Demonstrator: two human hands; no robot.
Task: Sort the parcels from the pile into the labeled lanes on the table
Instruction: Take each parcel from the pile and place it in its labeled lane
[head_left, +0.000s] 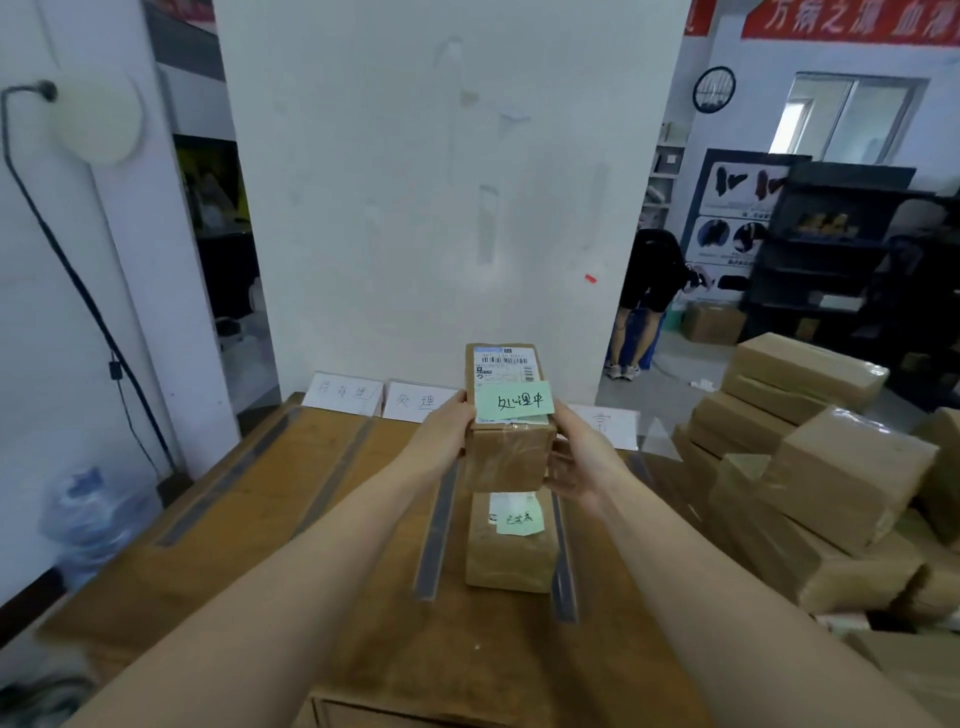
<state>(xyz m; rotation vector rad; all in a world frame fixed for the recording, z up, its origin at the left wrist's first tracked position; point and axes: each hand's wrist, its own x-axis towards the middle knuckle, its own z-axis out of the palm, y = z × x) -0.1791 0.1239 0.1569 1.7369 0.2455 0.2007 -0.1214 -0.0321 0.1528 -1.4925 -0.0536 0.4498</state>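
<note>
Gripping a brown box (509, 415) between them, the left hand (441, 428) and right hand (579, 457) hold it raised above the middle of the table (249, 519), each palm pressed to one side. A green note (514, 400) with handwriting sits on its top, below a printed label. Under it a second box (511, 545) lies between two grey strips (436, 530). White lane cards (343, 392) stand along the far edge. Stacked boxes (831, 467) rise beyond the right edge.
</note>
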